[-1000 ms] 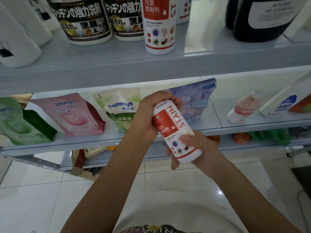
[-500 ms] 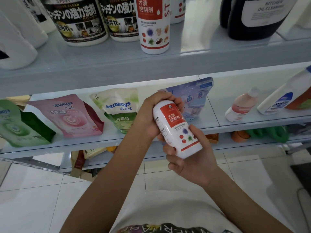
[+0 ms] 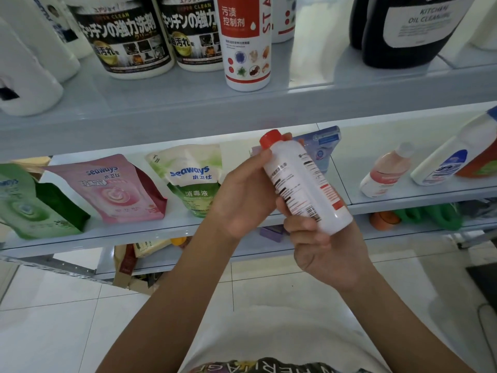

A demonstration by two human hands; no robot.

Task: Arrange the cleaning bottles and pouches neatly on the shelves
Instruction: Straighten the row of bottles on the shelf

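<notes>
Barcode print point(image 3: 314, 212) on the white stain-remover bottle point(image 3: 304, 181) faced the person, probably so the label could be read before it joined its upright twin point(image 3: 247, 44) on the upper shelf point(image 3: 188, 103) at twelve o'clock. The left hand point(image 3: 242, 200) gripped it just under the red cap point(image 3: 271, 137), which pointed to eleven o'clock. The right hand point(image 3: 328, 249) clasped its base at five o'clock, clear of every shelf.

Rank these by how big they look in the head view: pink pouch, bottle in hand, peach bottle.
Pink pouch and held bottle: about alike, and the bottle is nearer, so unranked.
Peach bottle: clearly smallest.
</notes>
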